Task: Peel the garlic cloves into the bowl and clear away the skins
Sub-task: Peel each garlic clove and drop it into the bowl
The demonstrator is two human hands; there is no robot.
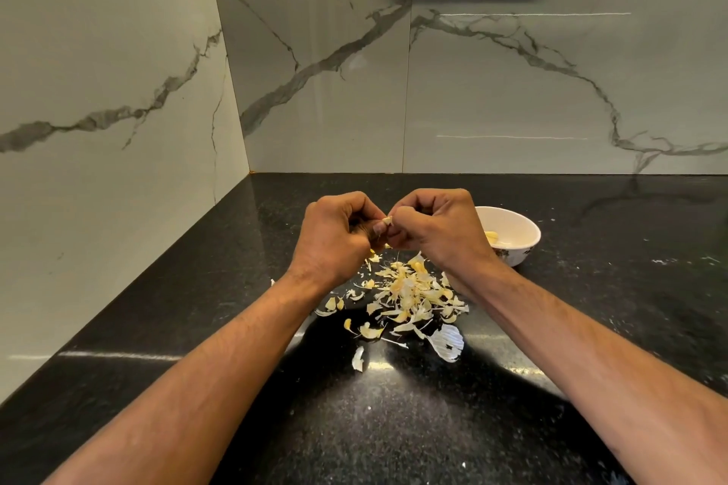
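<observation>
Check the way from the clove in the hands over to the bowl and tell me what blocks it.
Nothing visible blocks it. Both hands pinch the garlic clove above the counter; the bowl sits just beyond the right hand, rim open. The skins lie nearer the person, off that path.

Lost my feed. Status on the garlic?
Both hands, left and right, pinch one clove. Bowl at right, cloves inside. Skins piled on counter, uncleared.
</observation>
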